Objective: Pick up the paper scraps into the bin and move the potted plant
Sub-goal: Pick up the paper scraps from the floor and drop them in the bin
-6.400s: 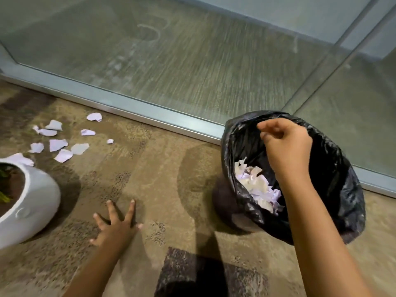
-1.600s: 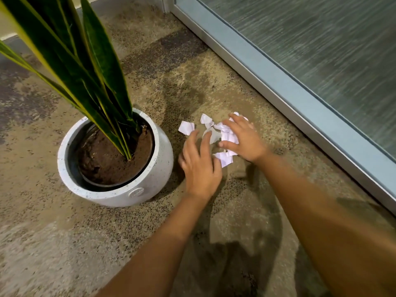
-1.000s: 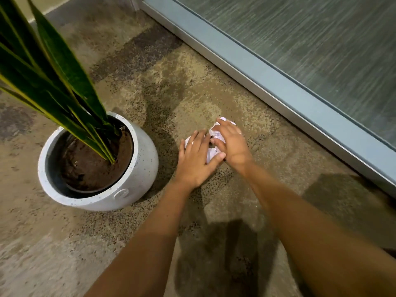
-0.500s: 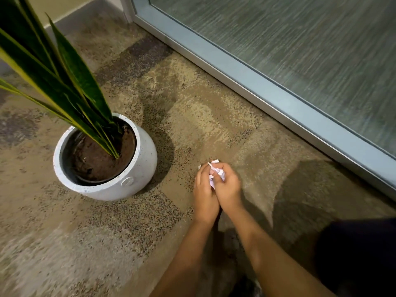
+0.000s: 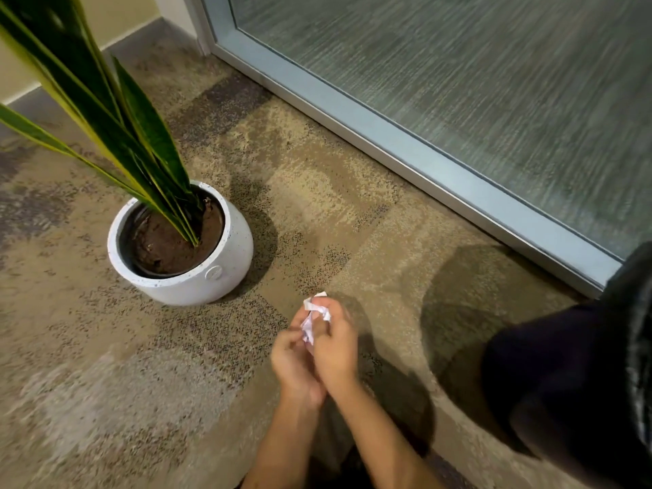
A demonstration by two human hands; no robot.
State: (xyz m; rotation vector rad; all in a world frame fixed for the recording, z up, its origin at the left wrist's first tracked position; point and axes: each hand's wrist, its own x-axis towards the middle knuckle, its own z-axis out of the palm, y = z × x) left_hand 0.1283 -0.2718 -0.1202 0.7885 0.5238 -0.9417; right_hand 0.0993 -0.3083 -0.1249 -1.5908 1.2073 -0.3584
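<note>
My left hand (image 5: 294, 365) and my right hand (image 5: 337, 344) are pressed together above the carpet, both closed around a bunch of white paper scraps (image 5: 314, 317) that pokes out at the top. The potted plant (image 5: 183, 255), a white round pot with brown soil and long green leaves, stands upright on the carpet to the left of my hands, apart from them. The black-lined bin (image 5: 582, 382) shows at the right edge, blurred, its inside hidden. No loose scraps show on the carpet.
A metal door frame (image 5: 405, 146) with frosted glass runs diagonally from top centre to the right. Brown patterned carpet (image 5: 335, 192) covers the floor. A wall and baseboard (image 5: 21, 90) sit at the far left corner behind the plant.
My hands swept the scattered scraps together beside the pot, closed on them and lifted them toward me and the right. The bin has come into view at the right edge.
</note>
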